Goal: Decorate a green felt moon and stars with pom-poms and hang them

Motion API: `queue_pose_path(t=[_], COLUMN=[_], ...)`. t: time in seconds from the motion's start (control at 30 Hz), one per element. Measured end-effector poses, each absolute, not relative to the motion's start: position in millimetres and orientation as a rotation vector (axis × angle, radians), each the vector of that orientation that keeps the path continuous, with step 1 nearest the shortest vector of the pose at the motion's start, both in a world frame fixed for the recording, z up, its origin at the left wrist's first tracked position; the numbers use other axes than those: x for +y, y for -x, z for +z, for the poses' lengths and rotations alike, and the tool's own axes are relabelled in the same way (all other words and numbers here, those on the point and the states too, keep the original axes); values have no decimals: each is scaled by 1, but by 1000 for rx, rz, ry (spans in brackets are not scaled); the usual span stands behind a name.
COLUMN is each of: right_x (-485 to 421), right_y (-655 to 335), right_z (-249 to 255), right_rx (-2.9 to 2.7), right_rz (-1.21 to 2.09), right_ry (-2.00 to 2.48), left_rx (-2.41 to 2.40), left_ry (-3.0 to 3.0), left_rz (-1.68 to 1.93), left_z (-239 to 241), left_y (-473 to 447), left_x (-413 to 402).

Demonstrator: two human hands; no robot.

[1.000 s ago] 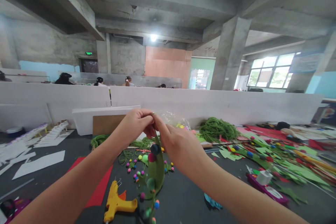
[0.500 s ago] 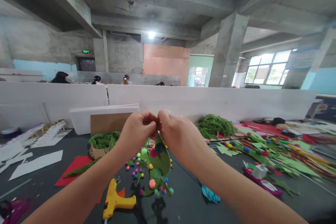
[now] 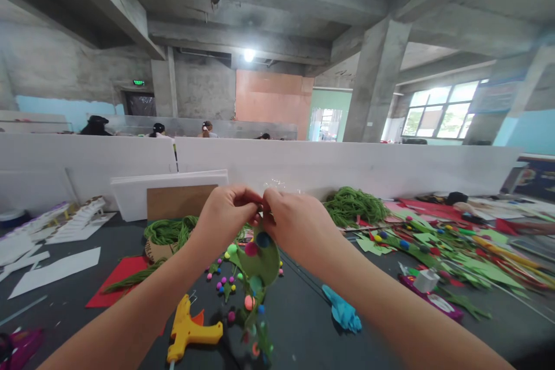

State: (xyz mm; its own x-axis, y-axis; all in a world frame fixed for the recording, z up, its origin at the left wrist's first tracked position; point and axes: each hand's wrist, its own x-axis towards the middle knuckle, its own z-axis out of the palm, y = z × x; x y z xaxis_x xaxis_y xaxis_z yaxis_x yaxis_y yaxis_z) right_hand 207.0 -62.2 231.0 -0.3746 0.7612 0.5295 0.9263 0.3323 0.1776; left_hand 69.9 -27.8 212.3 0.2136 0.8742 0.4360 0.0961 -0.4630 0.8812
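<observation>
In the middle of the head view my left hand (image 3: 228, 211) and my right hand (image 3: 297, 217) meet, thumbs and fingers pinched close together. From their fingertips hangs a green felt strip (image 3: 262, 266) dotted with coloured pom-poms; its top end is hidden among the fingers. The strip's lower part is twisted and a little blurred. Beneath and left of it, small green felt pieces with pom-poms (image 3: 226, 288) lie on the dark table (image 3: 307, 341). A yellow glue gun (image 3: 191, 329) rests below my left forearm.
A crumpled blue item (image 3: 342, 309) lies by my right forearm. Green yarn bundles (image 3: 355, 206) sit behind the hands, a red sheet (image 3: 117, 283) on the left. Felt scraps and a purple item (image 3: 433, 298) spread to the right. A white partition (image 3: 347, 167) stands behind, people beyond it.
The felt strip has swung and turned, its lower end now hanging further down. Both hands stay pinched together in nearly the same place. The camera view has shifted slightly.
</observation>
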Motion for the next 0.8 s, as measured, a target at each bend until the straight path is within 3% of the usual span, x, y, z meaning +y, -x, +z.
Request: queue_pose_path(t=[0.33,0.7,0.8], right_x=[-50,-46,-39], right_y=[-212,-210,-209], right_z=[216,212,207], right_rx=[-2241,-1771,-1684], right_rz=[-769,239,318], right_ry=[1248,1158,1113], left_rx=[812,861,906], left_ry=[-1529,-1546,-1606], left_rz=[1306,1579,1577], left_z=[209,203,200], left_y=[-64,-72,-73], left_x=[-23,-36,-38])
